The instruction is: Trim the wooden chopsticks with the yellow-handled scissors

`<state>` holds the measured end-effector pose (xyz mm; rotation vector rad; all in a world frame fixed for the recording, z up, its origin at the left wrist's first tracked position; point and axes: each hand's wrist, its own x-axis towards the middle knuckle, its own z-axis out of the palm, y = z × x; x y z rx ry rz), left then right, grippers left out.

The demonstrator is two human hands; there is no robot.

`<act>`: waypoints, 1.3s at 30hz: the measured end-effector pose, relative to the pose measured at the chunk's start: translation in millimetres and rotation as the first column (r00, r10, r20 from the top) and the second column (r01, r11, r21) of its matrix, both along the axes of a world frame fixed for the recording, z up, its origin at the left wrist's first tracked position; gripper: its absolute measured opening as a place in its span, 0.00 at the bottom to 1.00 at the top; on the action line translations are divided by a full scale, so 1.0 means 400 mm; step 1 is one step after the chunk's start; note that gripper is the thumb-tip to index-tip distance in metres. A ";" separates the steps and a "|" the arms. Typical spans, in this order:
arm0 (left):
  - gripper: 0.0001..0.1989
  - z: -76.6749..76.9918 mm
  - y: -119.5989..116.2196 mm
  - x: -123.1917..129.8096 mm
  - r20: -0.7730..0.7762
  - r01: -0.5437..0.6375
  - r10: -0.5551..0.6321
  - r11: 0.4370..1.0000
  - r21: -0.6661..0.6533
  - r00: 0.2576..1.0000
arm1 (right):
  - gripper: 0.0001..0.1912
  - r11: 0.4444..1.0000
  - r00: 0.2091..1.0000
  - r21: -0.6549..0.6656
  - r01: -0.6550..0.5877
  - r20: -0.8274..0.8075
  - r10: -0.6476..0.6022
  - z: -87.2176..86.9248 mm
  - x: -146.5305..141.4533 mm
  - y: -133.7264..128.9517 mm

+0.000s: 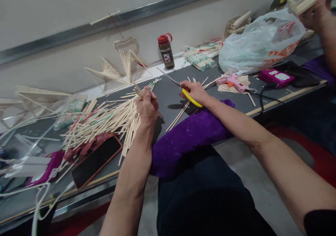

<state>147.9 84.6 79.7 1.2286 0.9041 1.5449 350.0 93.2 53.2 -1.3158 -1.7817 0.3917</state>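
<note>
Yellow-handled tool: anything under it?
Under the yellow-handled tool, held in the right hand, loose sticks show on the dark tabletop. The hand and handle cover the rest, so what lies directly behind them can't be seen.

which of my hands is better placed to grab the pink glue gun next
Probably your right hand: it's nearer the pink glue gun, though busy with a yellow-handled tool. Your left hand, gripping sticks, is farther away.

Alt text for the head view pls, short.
The left hand grips a few thin wooden sticks and the right hand holds a yellow-handled tool over a dark table. Loose sticks lie heaped to the left, a pink glue gun to the right; a red-capped bottle stands behind.
</note>
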 end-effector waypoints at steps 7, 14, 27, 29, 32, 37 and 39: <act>0.29 -0.021 -0.013 0.017 -0.068 0.056 -0.058 0.998 -0.027 0.996 | 0.17 1.000 1.000 0.010 -0.005 -0.003 0.005 0.001 0.000 -0.002; 0.29 -0.027 -0.009 0.006 -0.086 0.066 -0.070 0.997 -0.047 0.994 | 0.16 1.000 0.999 0.008 -0.023 0.028 0.022 -0.006 0.002 0.004; 0.28 -0.031 -0.022 -0.006 -0.148 0.083 -0.083 0.997 -0.006 0.985 | 0.18 0.999 0.999 0.030 -0.021 0.028 0.021 -0.008 -0.001 -0.001; 0.28 -0.039 -0.017 -0.009 -0.202 0.070 -0.065 0.997 0.018 0.977 | 0.18 1.000 0.999 0.020 -0.023 0.028 0.023 -0.007 0.000 -0.002; 0.28 -0.051 -0.012 -0.007 -0.192 0.031 -0.023 0.999 0.041 0.981 | 0.19 0.999 0.999 0.030 -0.024 0.034 0.023 -0.007 0.001 -0.002; 0.28 -0.065 -0.008 -0.003 -0.188 0.047 -0.042 0.999 0.018 0.981 | 0.18 1.000 0.999 0.025 -0.017 0.039 0.016 -0.011 0.004 0.001; 0.28 -0.067 -0.005 -0.002 -0.174 0.040 -0.036 0.999 0.019 0.984 | 0.18 0.999 0.999 0.031 -0.015 0.041 0.014 -0.014 0.004 0.003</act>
